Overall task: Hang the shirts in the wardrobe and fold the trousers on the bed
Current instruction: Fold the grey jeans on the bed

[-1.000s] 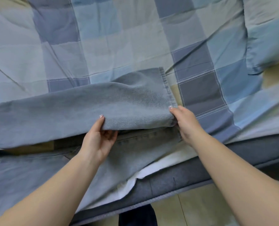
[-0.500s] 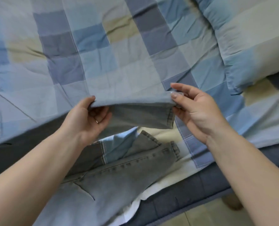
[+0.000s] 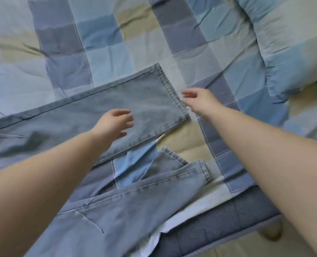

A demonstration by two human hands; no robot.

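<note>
Head view. I see the jeans spread across the checked bed cover, one leg laid flat, its hem toward the bed's right side, the other leg rumpled along the near edge. My left hand hovers over the flat leg, fingers loosely spread, holding nothing. My right hand, fingers relaxed, sits just beside the hem. A pillow occupies the far right corner.

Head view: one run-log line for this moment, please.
stage: spreading jeans | far leg: flat on checked quilt | near leg: hem folded over | left hand: open above far leg | right hand: open by hem
</note>
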